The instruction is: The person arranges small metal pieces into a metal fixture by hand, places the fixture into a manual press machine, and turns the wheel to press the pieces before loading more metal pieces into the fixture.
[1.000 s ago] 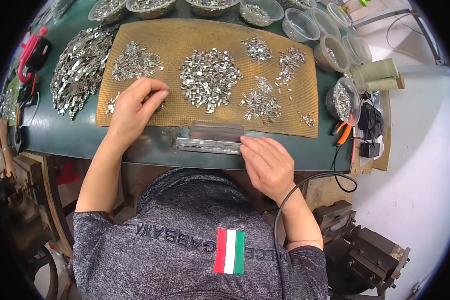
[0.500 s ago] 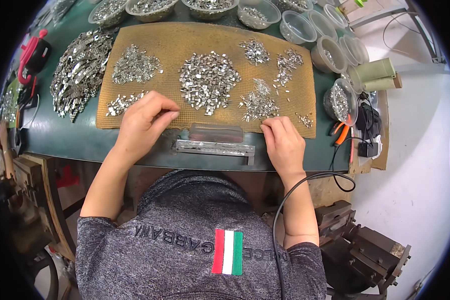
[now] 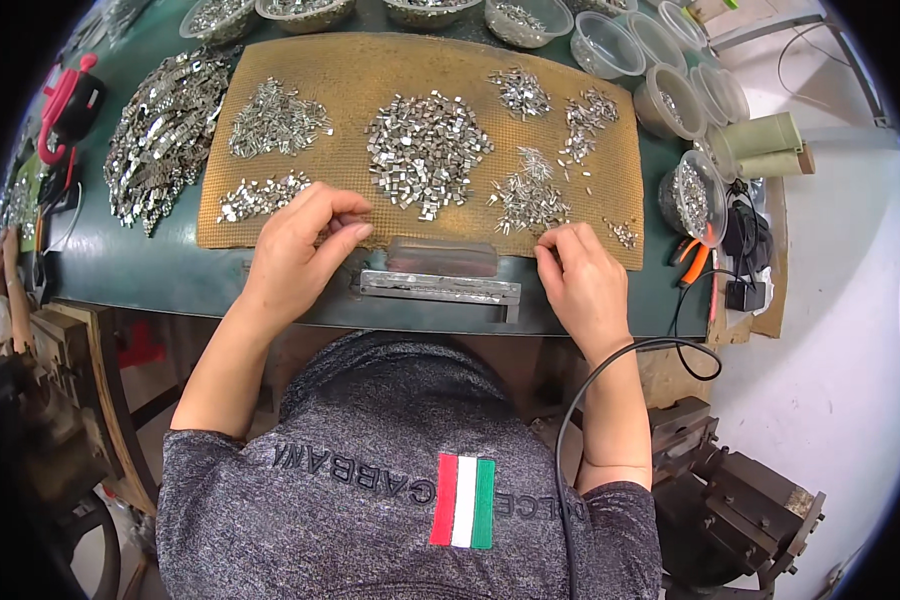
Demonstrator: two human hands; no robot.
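My left hand (image 3: 305, 250) is over the near left part of a tan textured mat (image 3: 340, 75), thumb and curled fingers drawn close together. Anything between its fingertips is too small to see. Beside it lies a small heap of silvery metal pieces (image 3: 260, 198). At the mat's near edge my right hand (image 3: 588, 285) has its fingers bent in against the thumb; what they hold, if anything, is hidden. Just beyond it spreads a pile of thin metal pins (image 3: 530, 195). Between the hands, a metal channel-shaped fixture (image 3: 440, 288) lies near the table edge, beside a grey block (image 3: 442, 257).
A large pile of square metal pieces (image 3: 425, 150) occupies the mat's middle. Linked metal strips (image 3: 165, 140) are heaped left. Plastic tubs (image 3: 608, 45) line the back and right. Orange-handled pliers (image 3: 692, 262) lie right, and a black cable (image 3: 610, 360) crosses my right forearm.
The whole view has shifted slightly, so the table and mat appear a little further right and higher. Both hands stay near the same spots, with the right fingers slightly more curled.
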